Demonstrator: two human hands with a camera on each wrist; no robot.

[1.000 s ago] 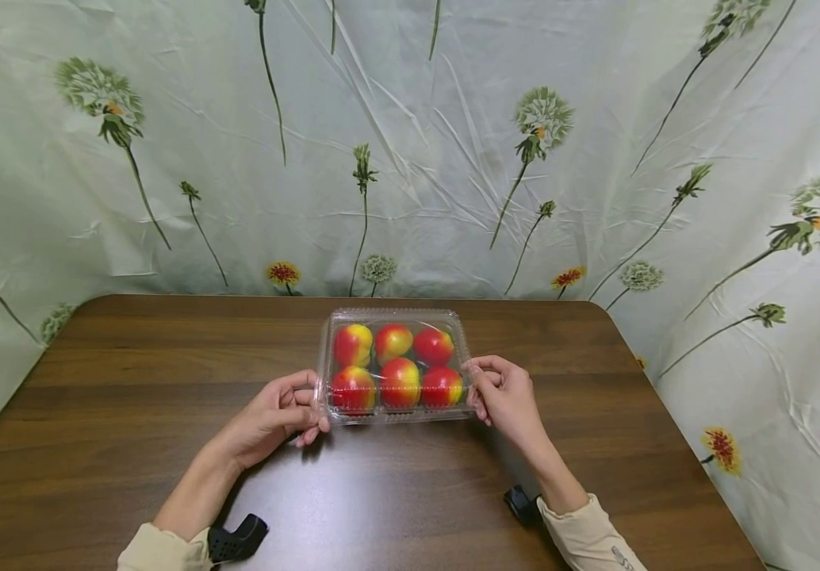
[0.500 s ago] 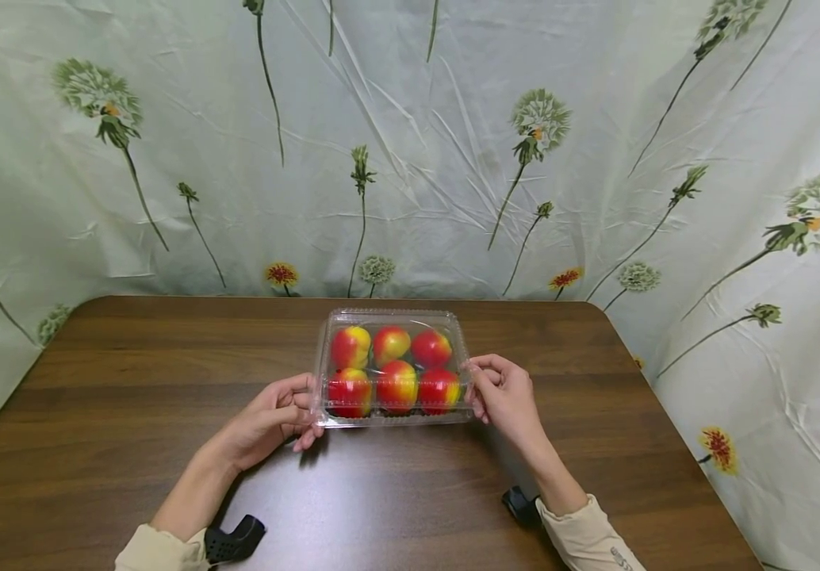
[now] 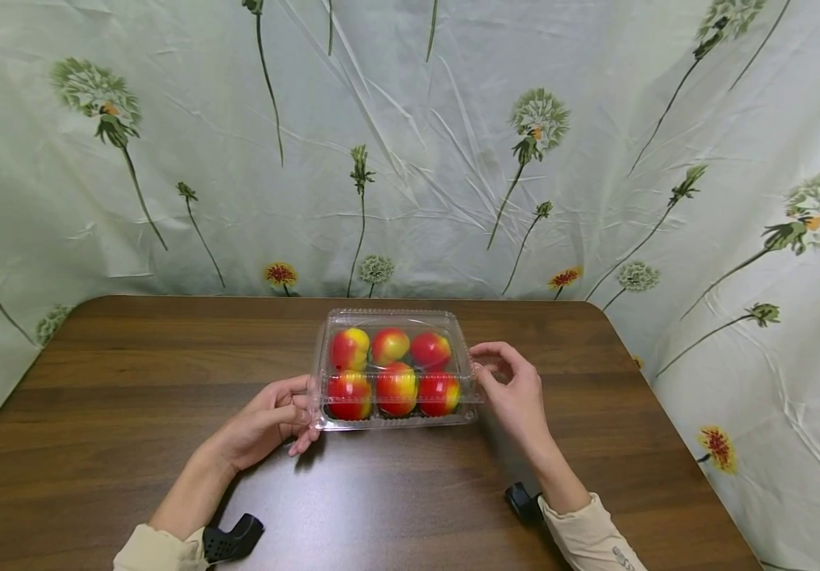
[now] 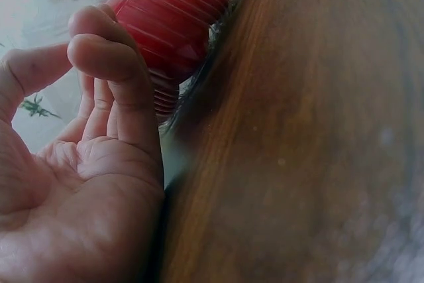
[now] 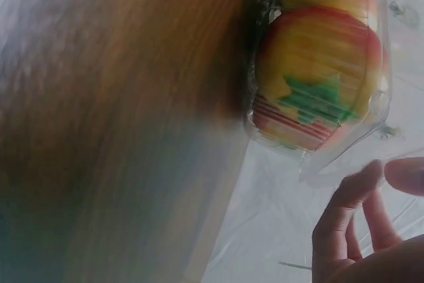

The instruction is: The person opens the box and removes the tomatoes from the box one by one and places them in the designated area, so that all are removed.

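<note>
A clear plastic clamshell box (image 3: 410,317) holds several red-and-yellow fruits (image 3: 397,388) in two rows, near the table's far side in the head view. At its left end, my left hand (image 3: 263,424) holds the rim between thumb and fingers. My right hand (image 3: 517,400) pinches the right edge of the lid (image 3: 477,392). The right wrist view shows the lid's corner (image 5: 331,160) standing away from the base, between thumb and fingertip (image 5: 364,180). A green leaf-shaped patch (image 5: 315,97) marks one fruit there. In the left wrist view, the fingers partly hide the box's end.
The box stands on a brown wooden table (image 3: 396,500) with rounded far corners. Behind it hangs a pale cloth (image 3: 424,198) printed with dandelions. A black wrist mount (image 3: 235,539) sits on the left wrist and another mount (image 3: 522,502) on the right.
My right hand has risen slightly, and the lid's right front edge has come up from the base. My left hand stays at the left end with hardly any shift.
</note>
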